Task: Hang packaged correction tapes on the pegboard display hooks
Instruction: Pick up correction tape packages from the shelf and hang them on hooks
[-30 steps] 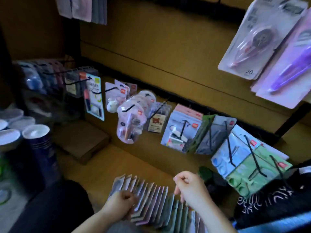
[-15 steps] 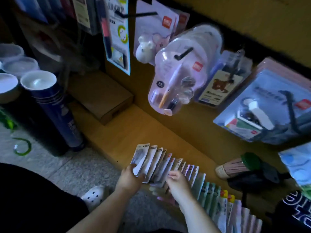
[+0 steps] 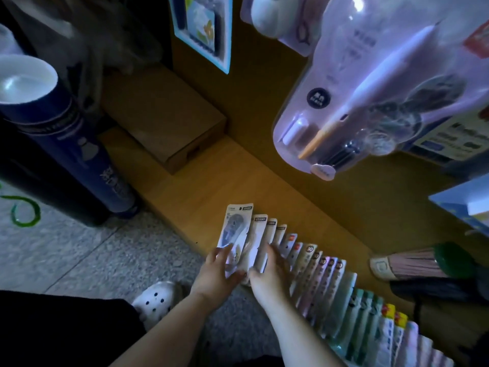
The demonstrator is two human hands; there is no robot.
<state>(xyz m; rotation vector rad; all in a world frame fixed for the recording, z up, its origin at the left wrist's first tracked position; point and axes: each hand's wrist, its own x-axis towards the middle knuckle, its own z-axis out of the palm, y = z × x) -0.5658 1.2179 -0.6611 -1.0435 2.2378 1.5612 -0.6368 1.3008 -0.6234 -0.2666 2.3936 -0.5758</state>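
A long row of packaged correction tapes (image 3: 325, 276) leans along the front of a low wooden ledge (image 3: 201, 186), running from the middle down to the lower right. At the row's left end my left hand (image 3: 217, 271) holds the foremost pack (image 3: 234, 226), its fingers on the card's lower part. My right hand (image 3: 270, 274) grips the following few packs from the right side. Both hands hold this small bunch upright, a little apart from the rest of the row. The pegboard hooks are out of view above.
Large blister packs (image 3: 365, 96) hang close overhead at the right. A cardboard box (image 3: 164, 120) sits on the ledge at the left. A dark blue tube (image 3: 66, 133) stands on the floor. A brush-like bundle (image 3: 412, 263) lies at the right. My white clog (image 3: 156, 300) is below.
The view has dropped and closed in on the ledge. My hands have drawn together at the row's left end and now hold the first few packs between them.
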